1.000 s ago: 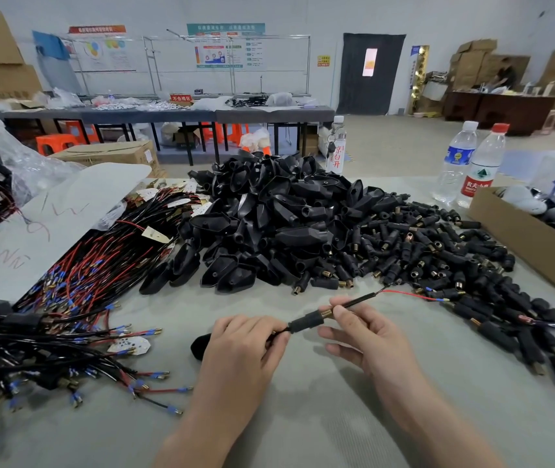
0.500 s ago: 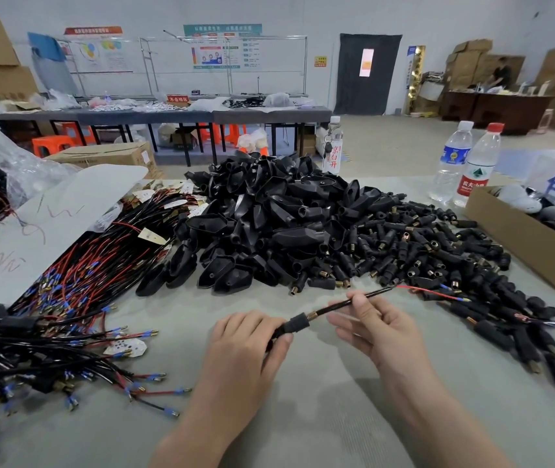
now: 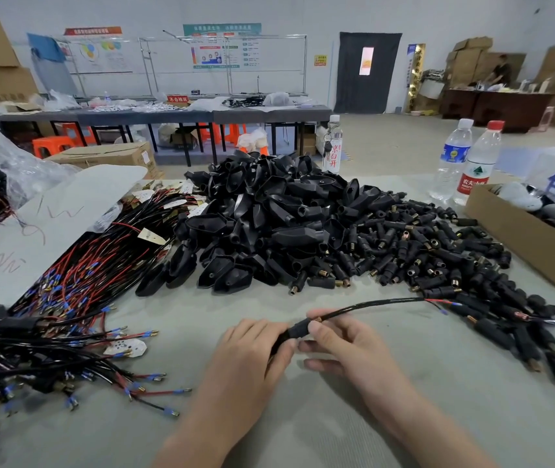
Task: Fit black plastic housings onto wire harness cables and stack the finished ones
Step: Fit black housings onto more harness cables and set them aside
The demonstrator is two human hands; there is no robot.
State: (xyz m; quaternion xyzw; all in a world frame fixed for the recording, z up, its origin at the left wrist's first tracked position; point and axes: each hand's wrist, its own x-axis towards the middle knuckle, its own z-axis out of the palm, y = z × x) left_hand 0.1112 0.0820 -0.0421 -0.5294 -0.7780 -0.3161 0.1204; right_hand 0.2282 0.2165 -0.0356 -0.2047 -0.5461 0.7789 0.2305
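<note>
My left hand (image 3: 252, 352) grips the near end of a black harness cable (image 3: 370, 304) close to the table. My right hand (image 3: 343, 342) pinches a small black sleeve (image 3: 298, 331) threaded on that cable, just right of my left fingers. The cable arcs right to red and blue-tipped leads near the connector pile. A big heap of black plastic housings (image 3: 269, 214) lies behind my hands. Small black connectors with brass ends (image 3: 438, 251) spread to the right. Loose harness cables (image 3: 77, 275) lie at the left, and a tangled stack of cables (image 3: 16, 349) sits at the near left.
An open cardboard box (image 3: 522, 238) stands at the right edge, with two water bottles (image 3: 465, 163) behind it. A grey sheet (image 3: 43, 217) covers part of the cables at the left. A third bottle (image 3: 333, 146) stands behind the housing heap.
My right hand has slid left along the cable to the sleeve, meeting my left hand. The cable's free end has swung further right.
</note>
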